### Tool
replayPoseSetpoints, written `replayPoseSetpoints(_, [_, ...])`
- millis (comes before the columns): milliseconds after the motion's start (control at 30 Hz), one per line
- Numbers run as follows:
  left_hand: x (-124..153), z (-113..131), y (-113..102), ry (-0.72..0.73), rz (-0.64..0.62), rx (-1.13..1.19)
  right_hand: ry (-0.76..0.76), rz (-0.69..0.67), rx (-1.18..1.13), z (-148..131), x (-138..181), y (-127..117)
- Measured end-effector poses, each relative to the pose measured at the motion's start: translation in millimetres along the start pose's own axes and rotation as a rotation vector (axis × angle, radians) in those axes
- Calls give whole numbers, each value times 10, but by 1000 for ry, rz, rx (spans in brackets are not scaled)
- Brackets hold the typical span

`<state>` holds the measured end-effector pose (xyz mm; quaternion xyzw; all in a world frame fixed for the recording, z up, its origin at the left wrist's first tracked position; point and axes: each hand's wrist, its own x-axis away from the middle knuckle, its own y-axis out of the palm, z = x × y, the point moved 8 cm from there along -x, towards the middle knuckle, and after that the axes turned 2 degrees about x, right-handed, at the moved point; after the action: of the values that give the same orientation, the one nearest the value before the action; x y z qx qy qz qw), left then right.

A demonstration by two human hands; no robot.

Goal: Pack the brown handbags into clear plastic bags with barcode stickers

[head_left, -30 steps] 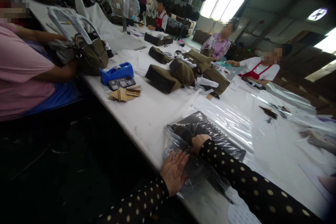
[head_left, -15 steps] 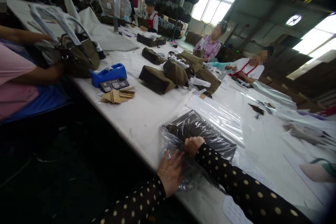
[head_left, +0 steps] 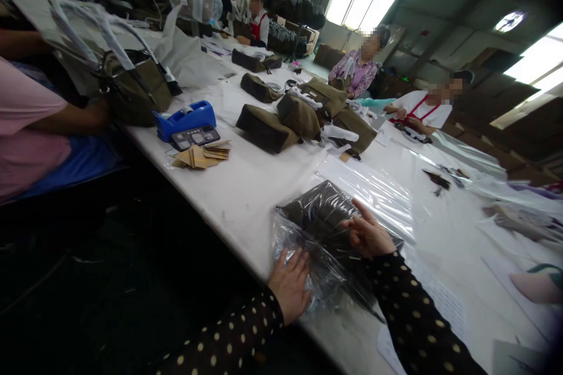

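A dark olive bag lies flat inside a clear plastic bag at the table's near edge. My left hand rests on the loose end of the plastic, palm down with its fingers spread. Over the right part of the wrapped bag is my right hand, index finger stretched out and the others loosely bent; I see nothing held in it. Beyond the wrapped bag lies a stack of clear plastic sleeves.
On the table are a blue tape dispenser, a dark phone-like case, brown cards and several olive handbags. A person in pink handles a handbag at left. Other people work across the table.
My right hand has lifted from the plastic near my left hand, moved right and opened from a closed grip. My left hand stays pressed on the plastic. The view has shifted slightly.
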<state>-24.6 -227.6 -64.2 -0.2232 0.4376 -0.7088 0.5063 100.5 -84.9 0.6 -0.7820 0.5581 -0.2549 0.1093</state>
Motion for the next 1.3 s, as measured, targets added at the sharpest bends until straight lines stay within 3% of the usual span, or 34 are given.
replayPoseSetpoints(33, [-2, 4, -7, 0, -6, 6, -47, -17, 15, -30, 5, -50])
replayPoseSetpoints(100, [-6, 2, -15, -9, -11, 10, -195, -107, 267, -147, 23, -5])
replayPoseSetpoints(200, [-10, -2, -14, -12, -9, 6, -404, -204, 742, -288, 37, 275])
replayPoseSetpoints(267, [-9, -5, -9, -11, -9, 1, -436, -167, 971, -306, -28, 436])
replayPoseSetpoints(367, [-7, -8, 15, -10, -32, -4, -333, 34, 1149, -272, -217, 465])
replayPoseSetpoints(467, [-4, -7, 46, -6, -57, -2, -244, 156, 1116, -204, -390, 353])
replayPoseSetpoints(667, [13, -21, 50, -14, -53, 13, -206, 195, 665, -144, -456, 48])
replayPoseSetpoints(767, [13, -30, 58, -9, -47, 12, -306, 134, 852, -178, -361, 217])
replayPoseSetpoints(867, [-6, -34, 111, -3, -46, 5, -325, 155, 977, -162, -346, 336])
replayPoseSetpoints(1000, [15, -35, 142, 13, 2, -3, -217, 340, 639, -233, -399, -19])
replayPoseSetpoints(1067, [98, -89, 33, -2, 112, 38, -181, 451, 535, -325, -272, -268])
replayPoseSetpoints(1133, [248, -271, -182, -115, 308, 167, -280, 470, 526, -450, 24, -316])
replayPoseSetpoints(1167, [344, -422, -287, -225, 412, 284, -382, 421, 544, -495, 228, -219])
replayPoseSetpoints(1233, [527, -768, -368, -524, 551, 633, -649, 229, 639, -481, 732, 211])
replayPoseSetpoints(1300, [604, -962, -231, -840, 537, 1078, -788, 69, 798, -224, 1208, 716])
